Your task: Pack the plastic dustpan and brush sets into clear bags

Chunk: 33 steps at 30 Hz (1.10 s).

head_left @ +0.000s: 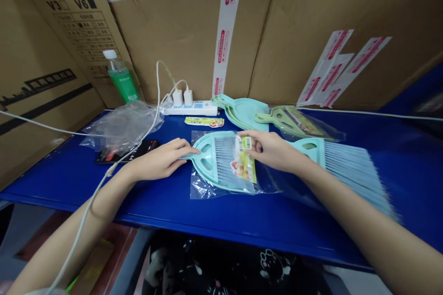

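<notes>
One turquoise dustpan [205, 176], with a grey-bristled brush [224, 159] lying in it, sits in the middle of the blue table [155, 203], directly between the left hand [166, 159] and the right hand [273, 150]. Its long axis runs left to right, handle to the left and wide end to the right. The left hand is on the handle, its fingers curled narrowly around it; the right hand is at the wide end, thumb and fingers closed together at the far right edge of the yellow card [247, 161]. Both hands touch the set, so neither is plainly nearer. A clear bag [200, 189] lies about the set, and whether the right fingers also pinch its film is impossible to tell. The left fingers hide most of the handle, while card and plastic obscure the pan's right edge. Farther right, a second brush [353, 170] lies partly behind the right forearm, which covers its near left portion; its bristle tips look blurred.
</notes>
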Each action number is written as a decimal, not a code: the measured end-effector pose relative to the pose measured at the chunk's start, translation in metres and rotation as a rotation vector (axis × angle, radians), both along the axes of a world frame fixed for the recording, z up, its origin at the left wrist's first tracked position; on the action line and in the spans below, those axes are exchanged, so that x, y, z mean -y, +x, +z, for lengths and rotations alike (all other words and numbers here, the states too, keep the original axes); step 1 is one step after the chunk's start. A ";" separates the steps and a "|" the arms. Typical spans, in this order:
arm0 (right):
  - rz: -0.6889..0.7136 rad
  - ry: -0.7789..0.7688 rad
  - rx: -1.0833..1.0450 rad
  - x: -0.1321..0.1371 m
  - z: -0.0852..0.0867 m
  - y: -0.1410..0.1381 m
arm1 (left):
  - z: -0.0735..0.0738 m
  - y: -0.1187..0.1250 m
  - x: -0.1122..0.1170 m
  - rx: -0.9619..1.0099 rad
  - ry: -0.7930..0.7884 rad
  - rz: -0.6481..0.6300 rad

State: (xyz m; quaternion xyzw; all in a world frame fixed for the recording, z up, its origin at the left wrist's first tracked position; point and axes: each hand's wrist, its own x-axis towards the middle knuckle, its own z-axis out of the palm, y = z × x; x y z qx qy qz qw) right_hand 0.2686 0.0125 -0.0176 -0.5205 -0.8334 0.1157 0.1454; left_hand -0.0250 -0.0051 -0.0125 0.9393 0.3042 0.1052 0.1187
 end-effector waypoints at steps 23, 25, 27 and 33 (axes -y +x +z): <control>0.096 0.125 0.247 -0.089 0.030 -0.102 | 0.002 -0.006 0.003 -0.013 -0.025 -0.018; 0.080 0.133 0.269 -0.094 0.026 -0.111 | 0.001 -0.006 0.003 -0.018 -0.016 -0.015; 0.054 0.161 0.299 -0.092 0.025 -0.117 | 0.000 -0.007 0.003 -0.027 -0.007 -0.006; -0.002 0.235 0.379 -0.063 0.034 -0.109 | -0.002 -0.007 0.005 -0.057 0.016 0.013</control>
